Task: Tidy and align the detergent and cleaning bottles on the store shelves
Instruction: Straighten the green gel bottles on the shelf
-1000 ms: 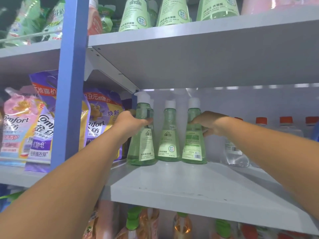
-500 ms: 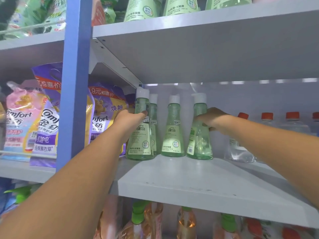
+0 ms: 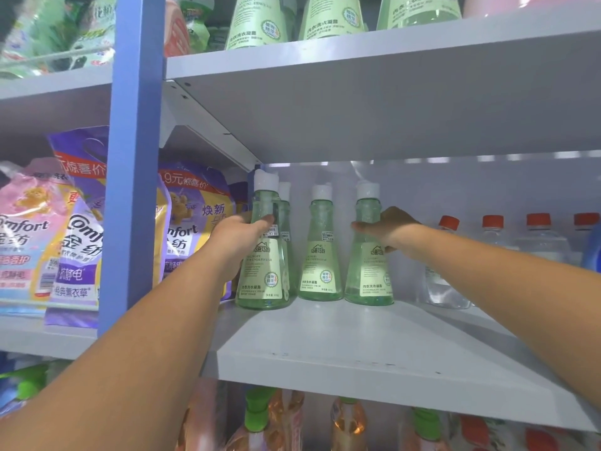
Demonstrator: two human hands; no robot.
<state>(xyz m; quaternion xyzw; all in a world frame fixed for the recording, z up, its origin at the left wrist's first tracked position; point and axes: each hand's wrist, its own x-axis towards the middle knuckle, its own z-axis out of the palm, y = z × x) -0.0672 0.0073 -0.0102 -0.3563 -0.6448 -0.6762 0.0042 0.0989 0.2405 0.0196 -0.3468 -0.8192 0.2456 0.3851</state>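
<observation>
Pale green translucent detergent bottles [image 3: 320, 252] with white caps and cream labels stand at mid-frame on a light grey shelf [image 3: 357, 349]. A blue upright post [image 3: 130, 157] runs down the left. Left of it hang purple softener pouches [image 3: 81, 242] with yellow and red print, and a pink pouch [image 3: 22, 236]. At right, clear bottles [image 3: 445, 275] wear red-orange caps. Along the bottom, orange bottles [image 3: 348, 424] carry bright green tops.

The grey shelf [image 3: 374, 349] in front of me carries 4 green bottles [image 3: 320, 255] upright near its back left corner, 1 tucked behind another, and clear red-capped bottles [image 3: 447, 265] along its back edge.
</observation>
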